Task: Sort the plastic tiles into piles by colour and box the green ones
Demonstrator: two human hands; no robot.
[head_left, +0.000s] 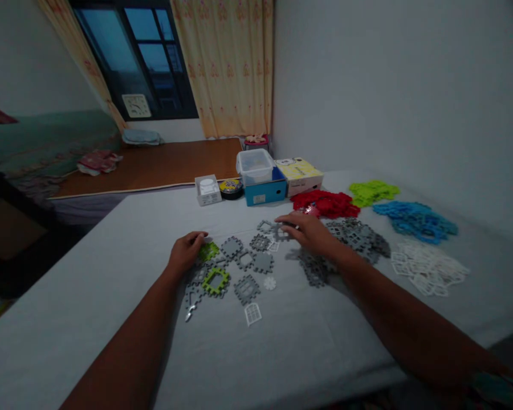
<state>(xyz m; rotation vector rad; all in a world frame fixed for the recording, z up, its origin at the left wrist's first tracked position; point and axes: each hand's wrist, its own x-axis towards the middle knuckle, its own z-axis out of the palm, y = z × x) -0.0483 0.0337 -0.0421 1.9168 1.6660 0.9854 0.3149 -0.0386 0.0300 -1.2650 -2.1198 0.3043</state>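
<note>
My right hand (310, 232) has its thumb and forefinger around a grey interlocking building tile (282, 233) with an open middle. My left hand (186, 250) is closed, its fingers curled beside a lime-green tile (209, 251); what its fingertips hold, if anything, is hidden. Between the hands lie several grey tiles, among them a solid one (264, 262) and one with a square opening (245, 259). A lime-green frame tile (216, 272) rests nearer to me. A white lattice window piece (253, 314) and a white flower-shaped piece (269, 283) lie flat close by.
A heap of grey tiles (359, 239) lies under and beyond my right forearm. Around it are red (325, 203), lime-green (373, 192), blue (416, 221) and white (427, 266) piles. At the back stand a blue box (265, 192), a clear tub (255, 162), a yellow box (301, 173) and a round tin (231, 188).
</note>
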